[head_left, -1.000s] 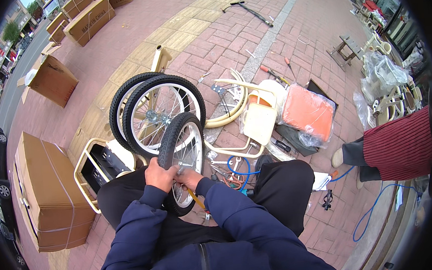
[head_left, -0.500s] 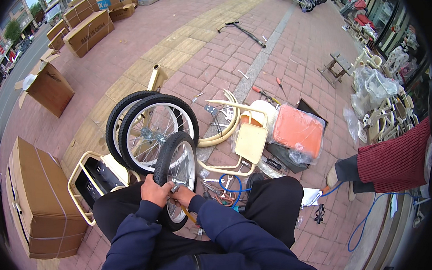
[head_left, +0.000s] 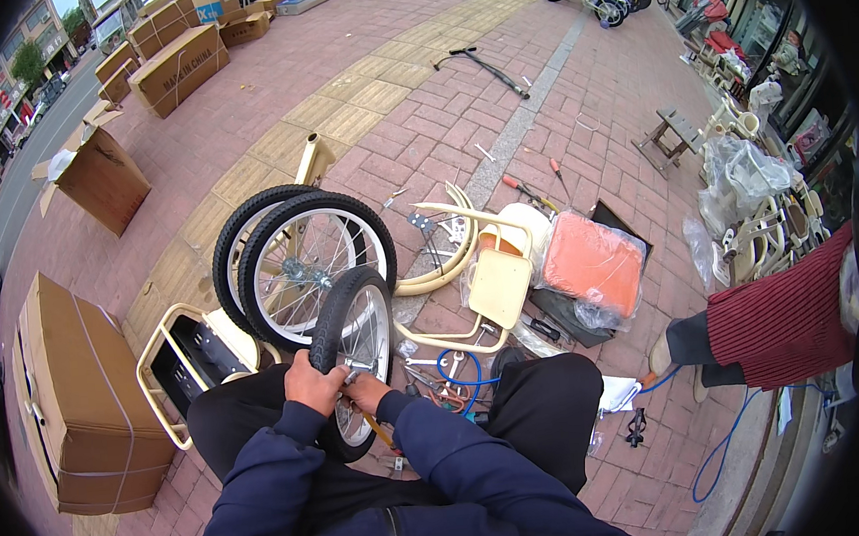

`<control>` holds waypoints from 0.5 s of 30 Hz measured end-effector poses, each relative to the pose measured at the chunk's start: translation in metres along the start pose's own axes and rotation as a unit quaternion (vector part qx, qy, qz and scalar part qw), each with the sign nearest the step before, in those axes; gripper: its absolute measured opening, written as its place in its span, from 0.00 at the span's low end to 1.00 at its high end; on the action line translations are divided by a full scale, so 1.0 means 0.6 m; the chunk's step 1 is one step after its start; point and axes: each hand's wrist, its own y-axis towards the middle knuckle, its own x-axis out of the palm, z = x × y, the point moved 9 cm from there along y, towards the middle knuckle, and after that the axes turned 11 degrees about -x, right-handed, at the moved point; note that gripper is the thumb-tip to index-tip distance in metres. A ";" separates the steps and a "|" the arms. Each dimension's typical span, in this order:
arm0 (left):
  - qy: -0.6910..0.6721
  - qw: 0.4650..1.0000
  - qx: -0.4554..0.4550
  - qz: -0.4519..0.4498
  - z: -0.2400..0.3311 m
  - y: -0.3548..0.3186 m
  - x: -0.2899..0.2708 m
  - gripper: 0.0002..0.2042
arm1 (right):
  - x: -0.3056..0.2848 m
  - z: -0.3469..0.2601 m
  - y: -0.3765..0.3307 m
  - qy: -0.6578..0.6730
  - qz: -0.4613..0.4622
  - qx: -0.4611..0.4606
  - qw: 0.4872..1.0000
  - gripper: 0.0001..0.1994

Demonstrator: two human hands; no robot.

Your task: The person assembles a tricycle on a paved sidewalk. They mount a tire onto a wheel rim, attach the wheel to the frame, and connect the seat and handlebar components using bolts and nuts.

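Between my knees stands a small bicycle wheel (head_left: 324, 347) with a black tyre and white rim, tilted. My left hand (head_left: 315, 384) is closed round its near side, thumb toward the middle. Close beside it, my right hand (head_left: 367, 393) is closed on a tool with an orange-yellow handle (head_left: 379, 431), which sticks out below the fingers. A small metal piece (head_left: 350, 377) shows between the hands; its kind cannot be made out. Just beyond, two larger bicycle wheels (head_left: 385, 241) lean together beside a cream tube frame (head_left: 313, 160).
Spanners (head_left: 446, 364) and a blue hose (head_left: 477, 369) lie by my right knee. Cream mudguards (head_left: 430, 281), a cream carrier (head_left: 498, 288) and an orange wrapped pad (head_left: 591, 262) are ahead. A carton (head_left: 100, 401) and black basket (head_left: 201, 352) stand left; a person's red-clad leg (head_left: 777, 328) is right.
Both hands and the held wheel have shifted very slightly in the picture. The grip looks the same, and the surrounding parts have not moved.
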 end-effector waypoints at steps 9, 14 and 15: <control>-0.033 0.999 -0.018 -0.009 0.000 -0.004 -0.003 0.25 | 0.007 -0.005 -0.006 0.013 -0.042 -0.014 0.999 0.15; -0.019 1.000 0.021 -0.010 0.008 -0.004 0.001 0.24 | -0.001 -0.009 -0.003 -0.047 -0.024 0.001 0.999 0.18; -0.016 0.999 0.032 -0.013 0.009 -0.004 0.002 0.24 | -0.002 -0.009 -0.002 -0.070 -0.023 0.007 0.997 0.18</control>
